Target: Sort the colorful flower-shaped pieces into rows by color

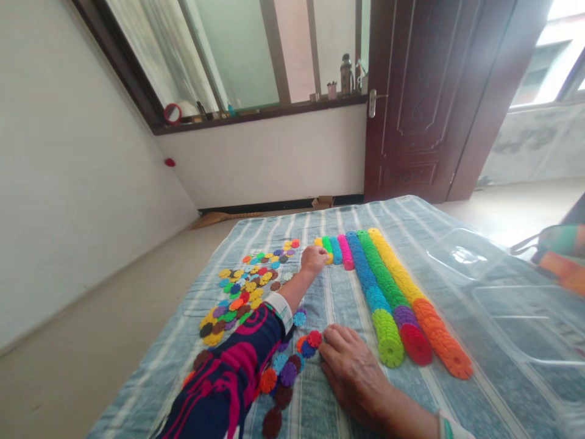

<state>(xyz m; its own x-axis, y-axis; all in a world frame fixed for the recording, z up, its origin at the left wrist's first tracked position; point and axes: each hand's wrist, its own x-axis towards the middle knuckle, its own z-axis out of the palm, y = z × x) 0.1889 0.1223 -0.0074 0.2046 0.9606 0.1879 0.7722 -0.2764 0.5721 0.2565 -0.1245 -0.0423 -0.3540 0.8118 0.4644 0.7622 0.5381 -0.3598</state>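
Note:
My left hand [314, 260] reaches forward with its fingers pinched on a yellow notched plastic disc [329, 259], at the near end of a short green row [326, 244]. Beside that row lie short blue [336, 251] and pink [345, 253] rows of overlapping discs. Longer rows run toward me on the right: blue ending in lime green [388, 338], green ending in purple and red [415, 344], and yellow ending in orange [450, 353]. My right hand [354, 369] rests on the cloth, fingers loosely bent, holding nothing visible, next to a loose red disc [314, 339].
Loose mixed-colour discs [235, 305] are scattered on the left of the striped cloth [311, 292], some hidden under my left sleeve [228, 372]. Clear plastic containers [516, 323] stand at the right. A dark red door [420, 91] and a windowsill [274, 111] are beyond.

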